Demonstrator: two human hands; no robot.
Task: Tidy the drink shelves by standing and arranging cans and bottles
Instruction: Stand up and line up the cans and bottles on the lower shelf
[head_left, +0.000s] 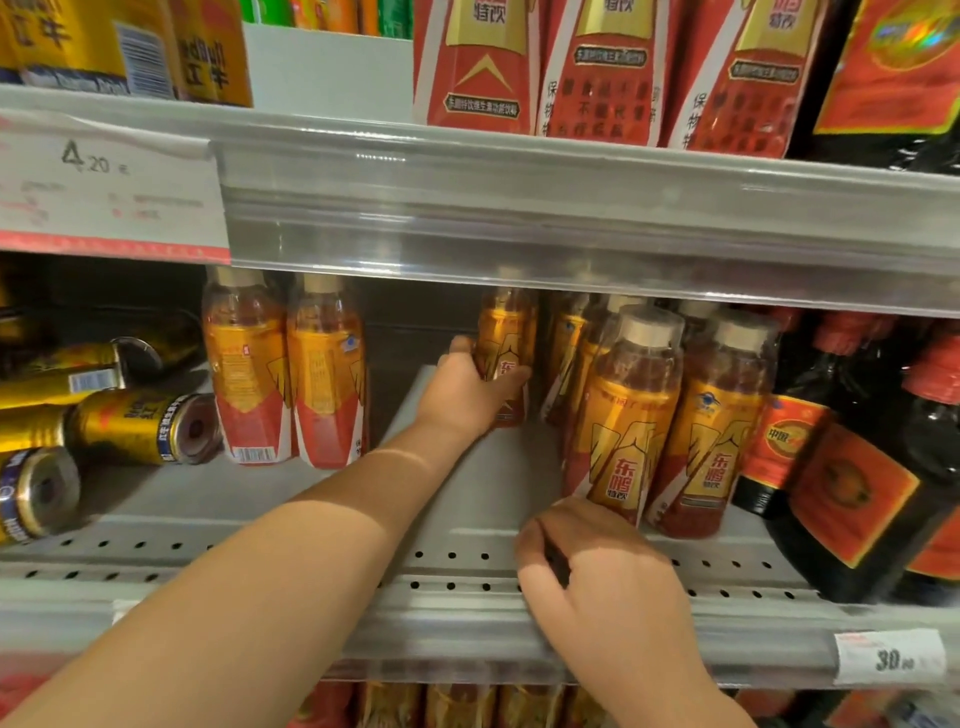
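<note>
My left hand (467, 389) reaches deep into the middle shelf (467, 571) and grips an upright orange-and-red drink bottle (506, 338) near the back. My right hand (602, 577) rests at the shelf's front edge, fingers curled loosely, touching the base of a front bottle (623, 421) of the same kind. That bottle leans slightly left, beside another upright one (711, 431). Two more such bottles (285, 374) stand at the left. Several gold cans (140, 426) lie on their sides at the far left.
Dark bottles with red-orange labels (857, 467) stand at the right. The shelf above holds large red-labelled bottles (597, 67) and gold cans (119, 47). A bare strip of shelf runs between the two bottle groups. Price tags (104, 182) hang on the rails.
</note>
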